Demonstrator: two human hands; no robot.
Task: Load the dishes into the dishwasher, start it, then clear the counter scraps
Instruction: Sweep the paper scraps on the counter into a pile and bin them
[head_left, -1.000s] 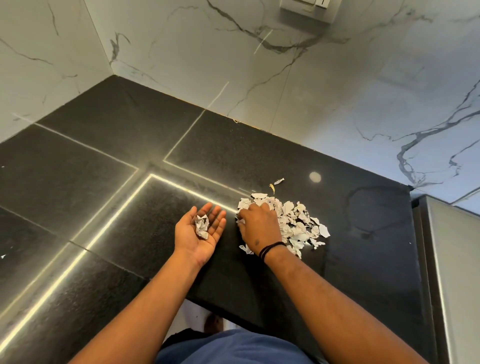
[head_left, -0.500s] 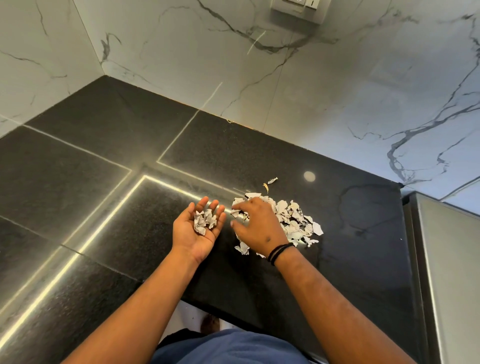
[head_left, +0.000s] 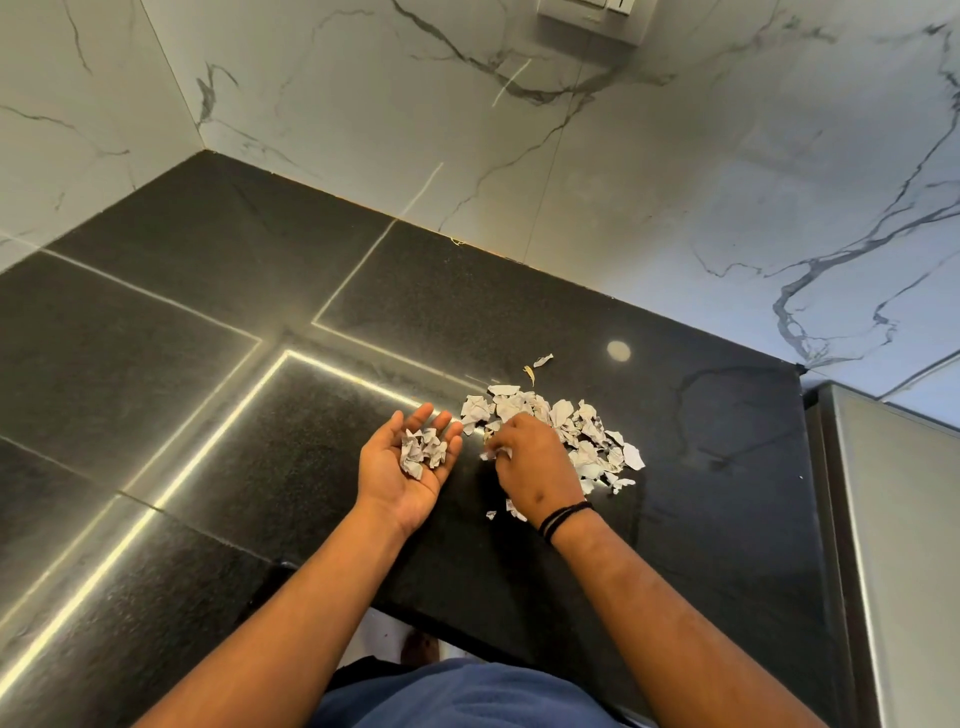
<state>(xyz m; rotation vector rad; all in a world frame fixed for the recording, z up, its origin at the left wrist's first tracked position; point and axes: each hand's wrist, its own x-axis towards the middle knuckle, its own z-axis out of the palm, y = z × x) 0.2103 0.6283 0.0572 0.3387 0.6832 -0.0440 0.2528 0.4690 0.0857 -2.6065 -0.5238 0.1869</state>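
Observation:
A pile of torn white paper scraps (head_left: 582, 436) lies on the black granite counter (head_left: 208, 312). My left hand (head_left: 395, 483) is held palm up just left of the pile, fingers relaxed, carrying a small heap of crumpled scraps (head_left: 423, 449) in the palm. My right hand (head_left: 535, 467), with a black band at the wrist, sits over the pile's left edge, its fingers curled and pinching scraps. Two stray bits (head_left: 543, 359) lie just behind the pile, and a few more (head_left: 514, 509) sit by my right wrist.
White marble walls meet in a corner behind the counter, with a switch plate (head_left: 592, 15) high up. A stainless steel appliance (head_left: 904, 545) stands against the counter's right end. The counter's front edge runs just below my forearms.
The heap in my left palm has grown. My right hand swung toward the left palm, then came back to the pile's left edge and pinched more scraps.

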